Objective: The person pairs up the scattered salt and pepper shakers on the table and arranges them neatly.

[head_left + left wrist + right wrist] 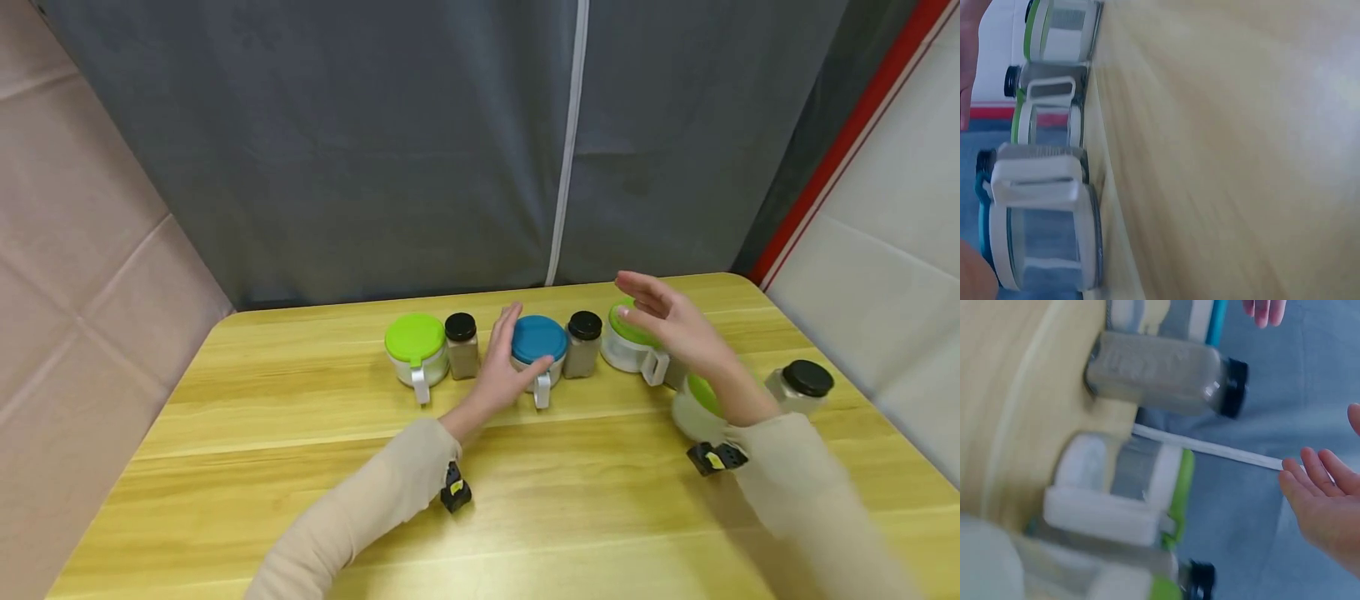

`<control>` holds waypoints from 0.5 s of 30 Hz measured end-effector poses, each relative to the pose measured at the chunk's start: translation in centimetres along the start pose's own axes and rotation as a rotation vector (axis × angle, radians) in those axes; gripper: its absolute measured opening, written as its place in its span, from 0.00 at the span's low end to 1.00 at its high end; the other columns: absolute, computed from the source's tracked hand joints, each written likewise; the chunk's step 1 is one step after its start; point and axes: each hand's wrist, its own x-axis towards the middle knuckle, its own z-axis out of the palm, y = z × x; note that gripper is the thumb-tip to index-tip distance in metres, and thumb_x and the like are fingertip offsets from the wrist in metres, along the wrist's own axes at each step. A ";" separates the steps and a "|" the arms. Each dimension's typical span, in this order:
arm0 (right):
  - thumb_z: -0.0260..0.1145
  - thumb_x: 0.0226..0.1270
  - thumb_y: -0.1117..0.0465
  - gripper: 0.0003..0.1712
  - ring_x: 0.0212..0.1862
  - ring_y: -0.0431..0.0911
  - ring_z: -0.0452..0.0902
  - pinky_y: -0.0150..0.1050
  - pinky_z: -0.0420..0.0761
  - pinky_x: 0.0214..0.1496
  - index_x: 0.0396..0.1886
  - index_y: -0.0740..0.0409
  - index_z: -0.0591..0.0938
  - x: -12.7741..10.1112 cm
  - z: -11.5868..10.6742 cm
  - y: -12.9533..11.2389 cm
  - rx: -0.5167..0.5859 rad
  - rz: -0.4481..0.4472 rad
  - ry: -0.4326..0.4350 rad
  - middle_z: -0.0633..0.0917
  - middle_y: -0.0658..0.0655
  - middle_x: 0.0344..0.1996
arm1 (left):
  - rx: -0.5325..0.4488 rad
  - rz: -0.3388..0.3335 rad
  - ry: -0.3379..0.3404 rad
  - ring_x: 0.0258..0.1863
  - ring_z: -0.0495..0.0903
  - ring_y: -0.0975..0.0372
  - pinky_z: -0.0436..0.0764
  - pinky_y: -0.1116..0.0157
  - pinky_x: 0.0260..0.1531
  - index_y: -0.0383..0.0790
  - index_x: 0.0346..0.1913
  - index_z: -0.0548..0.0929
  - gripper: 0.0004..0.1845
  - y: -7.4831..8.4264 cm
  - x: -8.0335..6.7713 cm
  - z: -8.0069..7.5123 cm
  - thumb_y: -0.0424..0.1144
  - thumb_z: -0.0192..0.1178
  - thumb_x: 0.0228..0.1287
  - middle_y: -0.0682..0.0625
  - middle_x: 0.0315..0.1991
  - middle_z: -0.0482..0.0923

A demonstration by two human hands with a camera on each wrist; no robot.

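My left hand [501,371] is beside a clear jar with a blue lid [540,335] and a white handle, thumb stretched across its front. The fingers look straight; whether they touch the lid I cannot tell. In the left wrist view, that jar's handle [1038,181] faces the camera, with part of the hand [974,275] at the lower left. My right hand [682,329] is raised above a green-lidded jar [621,352], fingers loosely bent and holding nothing. In the right wrist view this hand [1332,509] stands apart from the jar's green lid [1180,494].
Left of the blue-lidded jar stand a black-capped bottle [462,358] and another green-lidded jar [416,340]. A second black-capped bottle [582,354] is on its right. Under my right forearm are a green-lidded jar [692,417] and a bottle [804,382]. A grey curtain [375,167] hangs behind the table.
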 end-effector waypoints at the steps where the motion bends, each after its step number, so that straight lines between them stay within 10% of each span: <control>1: 0.57 0.64 0.55 0.33 0.63 0.49 0.54 0.39 0.56 0.61 0.65 0.59 0.58 -0.2 -0.3 -0.1 -0.007 -0.006 0.012 0.61 0.59 0.62 | 0.005 0.026 0.009 0.65 0.42 0.60 0.54 0.50 0.57 0.45 0.68 0.49 0.42 0.2 -0.1 0.1 0.43 0.61 0.54 0.50 0.67 0.43; 15: 0.55 0.64 0.66 0.27 0.53 0.33 0.64 0.21 0.65 0.49 0.63 0.56 0.62 -3.7 -5.4 0.1 -0.147 -0.124 0.098 0.69 0.46 0.55 | -0.055 0.249 -0.008 0.65 0.41 0.58 0.51 0.53 0.59 0.41 0.67 0.51 0.41 2.5 -1.9 1.9 0.35 0.63 0.52 0.49 0.66 0.47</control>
